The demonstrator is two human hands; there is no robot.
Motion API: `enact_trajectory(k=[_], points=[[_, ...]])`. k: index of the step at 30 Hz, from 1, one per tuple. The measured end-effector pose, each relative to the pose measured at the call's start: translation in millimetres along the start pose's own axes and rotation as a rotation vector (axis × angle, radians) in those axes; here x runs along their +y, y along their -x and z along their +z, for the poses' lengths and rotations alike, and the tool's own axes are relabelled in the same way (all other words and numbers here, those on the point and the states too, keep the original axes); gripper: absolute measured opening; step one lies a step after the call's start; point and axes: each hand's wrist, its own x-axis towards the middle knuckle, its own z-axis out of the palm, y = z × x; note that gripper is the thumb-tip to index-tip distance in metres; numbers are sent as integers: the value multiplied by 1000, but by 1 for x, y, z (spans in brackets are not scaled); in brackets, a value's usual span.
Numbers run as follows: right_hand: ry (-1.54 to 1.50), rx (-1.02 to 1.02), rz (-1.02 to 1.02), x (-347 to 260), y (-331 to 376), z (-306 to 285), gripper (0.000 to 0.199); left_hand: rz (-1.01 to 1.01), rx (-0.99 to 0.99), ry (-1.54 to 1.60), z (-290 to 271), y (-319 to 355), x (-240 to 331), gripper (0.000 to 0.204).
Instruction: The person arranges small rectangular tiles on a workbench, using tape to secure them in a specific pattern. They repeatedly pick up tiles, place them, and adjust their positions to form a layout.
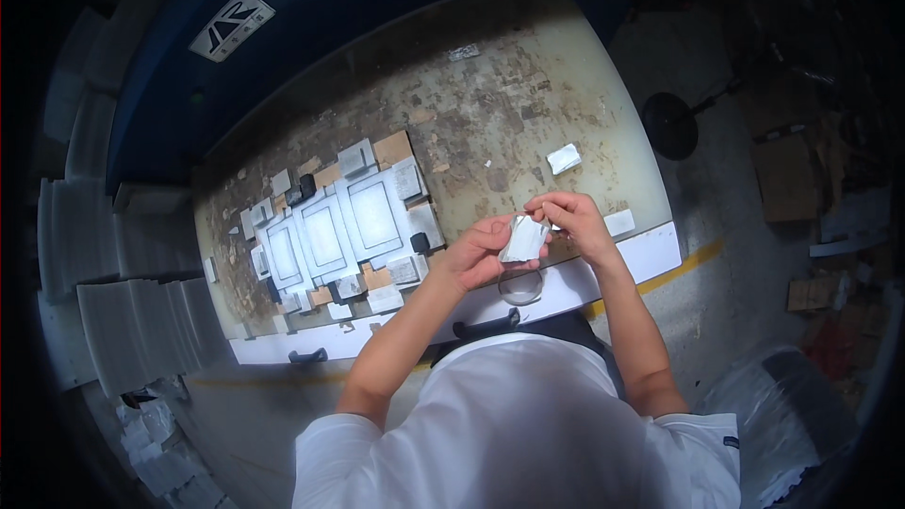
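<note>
My left hand (476, 252) is closed around a small whitish, ribbed-looking flat piece (524, 238), its thumb on one side and fingers beneath. At the piece's upper corner, the thumb and fingertips of my right hand (577, 219) are pinched together; whatever lies between them is too small to make out. Just below my hands, a ring-shaped roll of tape (520, 300) rests at the table's white front edge. Farther off on the worn board lies a crumpled white piece (565, 159), and a pale strip (619, 222) sits to the right of my right hand.
On the worn table board (500, 132), a white panel with rectangular outlines (322, 234) is ringed by grey and brown blocks (356, 158). Black handles (486, 323) are on the front edge. A dark blue machine body (377, 0) stands behind. Stacked sheets (141, 330) rise at left.
</note>
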Motion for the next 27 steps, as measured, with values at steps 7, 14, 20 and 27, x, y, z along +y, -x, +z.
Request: enact_trajectory(k=[7, 14, 20, 27], points=[[824, 145, -661, -12, 40, 54, 4, 244, 84, -33, -7, 21, 8, 63], [970, 141, -854, 5, 31, 76, 10, 239, 231, -112, -12, 38, 8, 44], [1018, 51, -885, 9, 29, 83, 12, 262, 403, -251, -10, 49, 1, 38], [1092, 122, -862, 24, 26, 107, 12, 399, 546, -341, -8, 59, 2, 39]])
